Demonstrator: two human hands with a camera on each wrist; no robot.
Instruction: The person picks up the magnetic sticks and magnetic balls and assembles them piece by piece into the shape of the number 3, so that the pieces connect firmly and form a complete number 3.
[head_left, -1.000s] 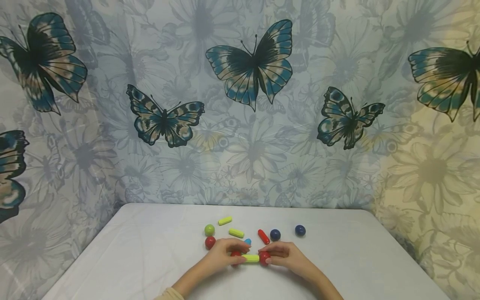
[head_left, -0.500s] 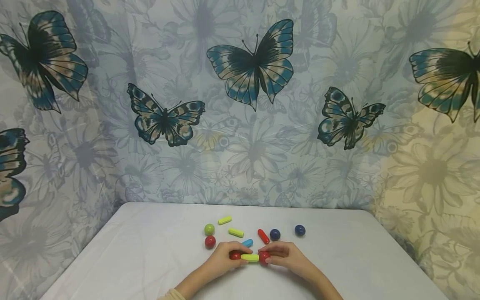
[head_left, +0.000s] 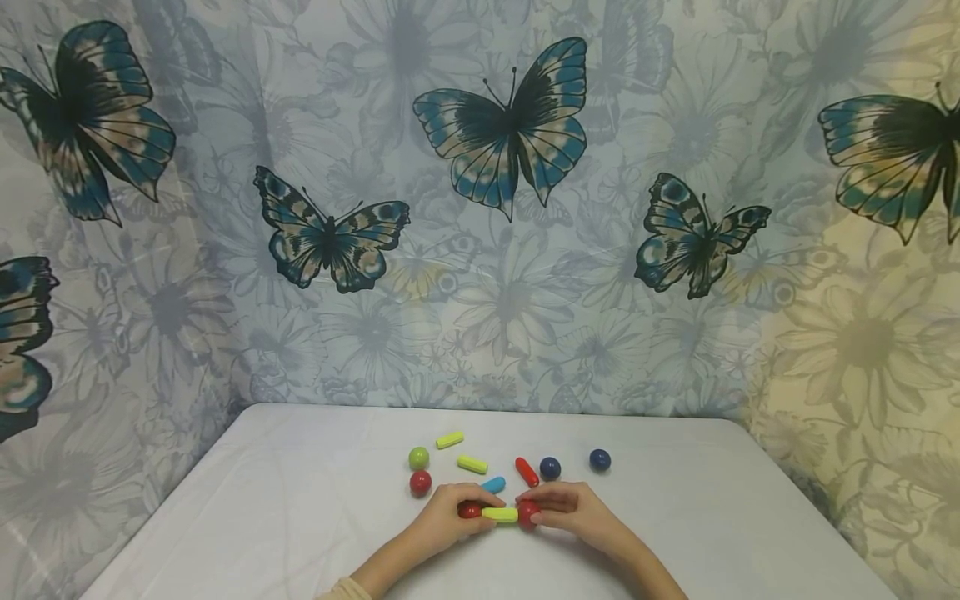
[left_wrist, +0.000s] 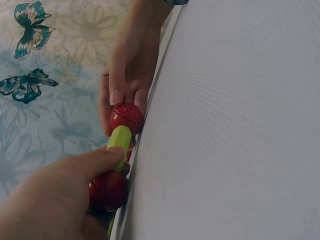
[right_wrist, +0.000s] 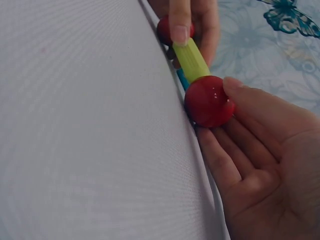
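Observation:
A yellow-green rod [head_left: 501,515] lies between two red balls, one at each end. My left hand [head_left: 448,515] grips the rod near its left end. In the left wrist view the thumb presses on the rod, just beyond the left red ball [left_wrist: 109,191]. The right red ball [right_wrist: 209,101] touches the rod's other end. My right hand [head_left: 581,517] pinches this ball between thumb and fingers, as the right wrist view shows. Just behind the left fingers lies a blue rod [head_left: 494,484], partly covered by them in the head view.
On the white table [head_left: 300,467] behind my hands are a green ball [head_left: 418,457], another red ball [head_left: 421,483], two yellow-green rods, one nearer [head_left: 472,465], a red rod [head_left: 527,472] and two dark blue balls, one farther right [head_left: 600,460]. A butterfly-patterned cloth [head_left: 510,333] hangs behind.
My left hand has shifted its hold slightly, exposing more of the left red ball and the blue rod behind. The right hand stays on its ball.

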